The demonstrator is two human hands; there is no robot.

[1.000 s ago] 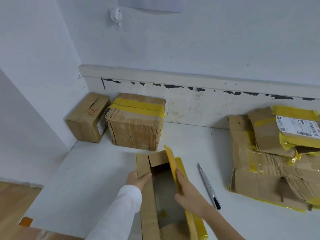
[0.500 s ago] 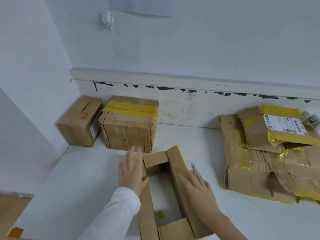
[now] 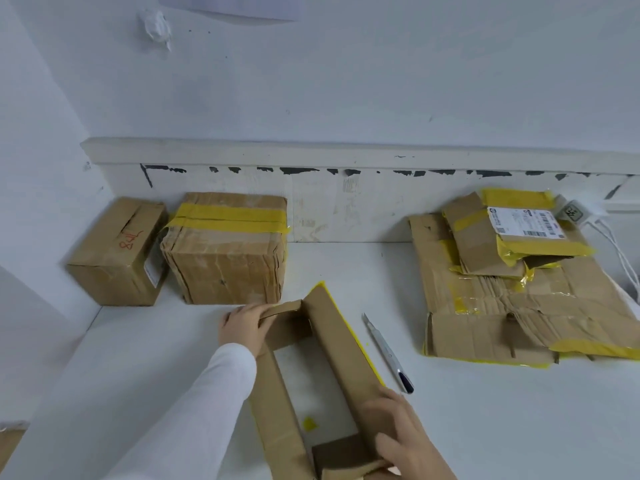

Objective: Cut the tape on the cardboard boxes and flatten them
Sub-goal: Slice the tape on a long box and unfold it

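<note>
Opened box [image 3: 332,368] lies on the white table [image 3: 485,427] at front centre, both ends untaped, table showing through it. Since a second ago its yellow-edged long flap has gone from upright to folded outward. Left hand [image 3: 244,329] now grips far end flap; right hand [image 3: 405,441] has slid to near corner, fingers curled over the wall. Looks ready to collapse. Knife [image 3: 388,353] idle just right; flattened pile [image 3: 512,299] beyond; two sealed boxes [image 3: 225,251] remain at back left

A white charger [image 3: 573,212] with white cables [image 3: 620,252] lies by the wall [image 3: 346,81] on the white table [image 3: 502,410].
</note>
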